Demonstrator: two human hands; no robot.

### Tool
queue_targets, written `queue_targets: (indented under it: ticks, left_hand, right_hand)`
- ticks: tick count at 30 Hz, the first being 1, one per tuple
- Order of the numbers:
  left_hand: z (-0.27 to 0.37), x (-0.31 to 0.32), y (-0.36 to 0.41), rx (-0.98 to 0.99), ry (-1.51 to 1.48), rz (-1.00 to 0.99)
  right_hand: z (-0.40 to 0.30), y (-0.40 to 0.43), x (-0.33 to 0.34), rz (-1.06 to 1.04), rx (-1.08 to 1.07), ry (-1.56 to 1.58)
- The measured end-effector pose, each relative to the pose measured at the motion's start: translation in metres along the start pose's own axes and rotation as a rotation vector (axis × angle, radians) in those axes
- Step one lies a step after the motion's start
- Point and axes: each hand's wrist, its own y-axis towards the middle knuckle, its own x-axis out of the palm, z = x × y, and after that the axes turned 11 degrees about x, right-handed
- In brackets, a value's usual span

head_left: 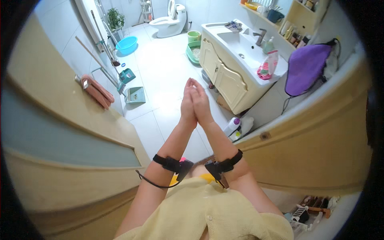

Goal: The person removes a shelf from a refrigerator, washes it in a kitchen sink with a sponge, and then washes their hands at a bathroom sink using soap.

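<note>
Palm against palm, my left hand [187, 108] and my right hand [201, 105] meet in front of me, above the white tiled floor [162, 120]. The fingers of each hand are straight and held together, pointing away from me. No object shows in either hand; the space between the palms is hidden. Both forearms wear black straps with small devices, and a cable [156, 184] hangs from the left one. To the right of my hands stands a cream vanity cabinet [229, 85] with a white washbasin [240, 49].
An open door [129, 129] with towels [97, 93] flanks my left. Brooms, a grey dustpan [135, 95] and a blue basin [126, 45] line the left wall. A toilet [171, 24] stands at the back, a green litter tray [193, 52] by the cabinet. Bottles [232, 126] sit low right.
</note>
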Motion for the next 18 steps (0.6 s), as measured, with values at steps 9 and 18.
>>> queue_targets:
  ticks: [9, 18]
  left_hand:
    - [-0.026, 0.004, 0.185, 0.024, 0.064, 0.019]
    - [-0.076, 0.045, 0.381, -0.146, 0.136, -0.065]
  right_hand:
    - [0.01, 0.192, -0.016, 0.079, 0.089, 0.097]
    - [-0.012, 0.374, -0.074, 0.228, 0.089, 0.073]
